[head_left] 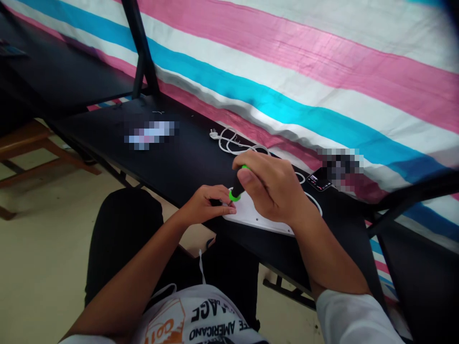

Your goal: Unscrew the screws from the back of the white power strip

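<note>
While the right hand (272,191) clenches a green-handled screwdriver (237,188), its tip meets the white panel (258,217) below. Left hand (208,203) pinches beside that tip, on the black table (172,157).

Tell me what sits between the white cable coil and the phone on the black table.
The right hand, gripping a green-and-black screwdriver, fills most of that stretch between the cable coil and phone in the head view, over a white panel.

black table (186,157), white cable (229,141), white panel (258,217), phone (319,181)

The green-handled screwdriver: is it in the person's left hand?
No, the right hand grips the green-handled screwdriver, while the left hand rests at the white plate.
</note>
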`<state>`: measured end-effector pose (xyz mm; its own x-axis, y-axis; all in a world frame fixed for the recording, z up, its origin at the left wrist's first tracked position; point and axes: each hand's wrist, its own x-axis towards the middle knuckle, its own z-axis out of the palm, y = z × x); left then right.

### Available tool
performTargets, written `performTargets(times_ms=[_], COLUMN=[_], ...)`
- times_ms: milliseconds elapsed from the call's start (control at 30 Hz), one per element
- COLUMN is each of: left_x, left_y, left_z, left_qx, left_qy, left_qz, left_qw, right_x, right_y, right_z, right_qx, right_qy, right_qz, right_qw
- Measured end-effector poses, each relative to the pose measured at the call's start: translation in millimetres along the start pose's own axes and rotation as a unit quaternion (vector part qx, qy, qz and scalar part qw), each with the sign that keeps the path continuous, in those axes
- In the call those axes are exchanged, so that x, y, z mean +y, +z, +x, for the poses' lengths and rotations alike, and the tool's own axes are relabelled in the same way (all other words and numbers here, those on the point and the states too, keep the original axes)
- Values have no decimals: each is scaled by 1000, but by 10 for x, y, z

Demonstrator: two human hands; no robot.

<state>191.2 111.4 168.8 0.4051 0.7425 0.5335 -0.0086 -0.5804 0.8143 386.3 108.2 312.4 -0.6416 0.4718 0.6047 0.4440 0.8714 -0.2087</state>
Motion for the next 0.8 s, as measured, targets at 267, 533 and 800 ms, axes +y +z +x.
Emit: performTargets(times_ms=[267, 533, 800], left_x=[-2, 60, 33], left_y=[-12, -69, -66], left_z=[-25, 33, 2], left_qx=[25, -24, -31], left_qy=[-2, 15, 12], left_qz=[-33, -39, -51], left_qw=[999, 999, 998], right_x=[-44, -32, -91], right_y=[-96, -204, -217], right_z=[-22, -44, -41], right_qx=[0, -63, -69], right_qy=[28, 0, 15], right_qz=[-106, 28, 2], right_qw=[994, 998, 998])
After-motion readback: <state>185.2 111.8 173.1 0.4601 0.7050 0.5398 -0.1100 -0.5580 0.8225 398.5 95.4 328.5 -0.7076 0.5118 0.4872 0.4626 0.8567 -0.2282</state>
